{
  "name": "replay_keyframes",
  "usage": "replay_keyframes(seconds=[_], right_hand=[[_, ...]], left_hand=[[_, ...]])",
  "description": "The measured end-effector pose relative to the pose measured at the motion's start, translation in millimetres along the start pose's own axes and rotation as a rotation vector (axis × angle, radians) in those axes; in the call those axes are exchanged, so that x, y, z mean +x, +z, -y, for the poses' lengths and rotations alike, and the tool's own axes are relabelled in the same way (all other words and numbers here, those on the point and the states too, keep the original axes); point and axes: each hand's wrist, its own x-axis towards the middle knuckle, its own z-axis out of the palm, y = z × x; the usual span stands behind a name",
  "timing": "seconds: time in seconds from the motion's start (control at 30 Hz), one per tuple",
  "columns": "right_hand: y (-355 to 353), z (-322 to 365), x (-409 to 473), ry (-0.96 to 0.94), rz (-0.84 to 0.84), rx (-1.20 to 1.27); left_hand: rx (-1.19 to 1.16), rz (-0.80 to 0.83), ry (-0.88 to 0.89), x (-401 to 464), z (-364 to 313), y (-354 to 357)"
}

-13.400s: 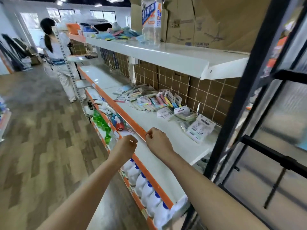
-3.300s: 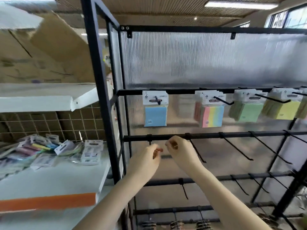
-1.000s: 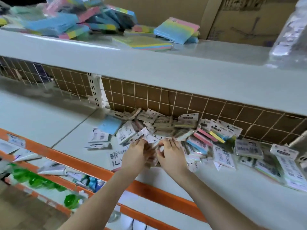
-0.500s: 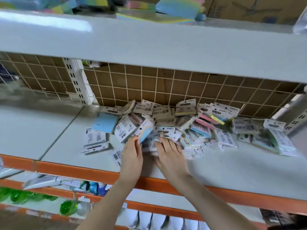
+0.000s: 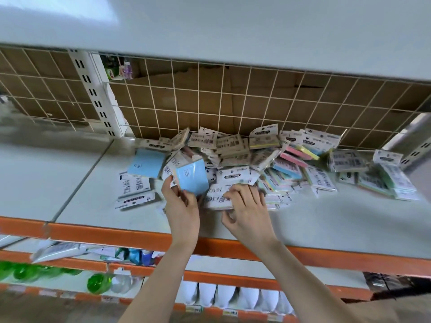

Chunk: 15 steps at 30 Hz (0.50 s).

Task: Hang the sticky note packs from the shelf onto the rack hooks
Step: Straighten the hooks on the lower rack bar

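White shelf (image 5: 70, 183) holds heaped sticky note packs (image 5: 268, 159); left hand (image 5: 182, 206) grips one.

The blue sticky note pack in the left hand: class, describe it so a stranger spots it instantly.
Start at the white shelf with the orange front edge and its heap of packs. At the heap's left, the left hand grips a plain light-blue square pack, the only one tilted up off the shelf.

Left hand (image 5: 182, 206) pinching a blue sticky note pack (image 5: 191, 180), right hand (image 5: 247, 212) fingers resting on piled packs (image 5: 268, 159), white shelf (image 5: 326, 220)
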Motion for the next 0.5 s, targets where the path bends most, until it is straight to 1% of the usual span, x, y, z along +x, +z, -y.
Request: replay_keyframes(seconds=[0.07,0.13,0.27,0.37,0.5], right_hand=[[-0.9,-3.1,-0.5,0.019,-0.015,-0.002],[-2.4,-6.0,-0.9,0.082,-0.041,0.016],[-6.7,-5.5,2.0,0.209,-0.085,0.168],[-19.4,-11.3,0.8,0.394,-0.101,0.387],[-49.7,-28.4,-1.6,0.750,-0.103,0.643]], left_hand=[[0.025,0.013,0.010,0.6,1.0,0.6],[0.028,0.018,0.026,0.9,1.9,0.3],[-0.037,0.007,0.017,-0.5,-4.0,1.0],[-0.119,0.004,0.005,-2.0,-12.4,0.6],[-0.292,0.058,-0.057,-1.1,-26.6,-1.5]])
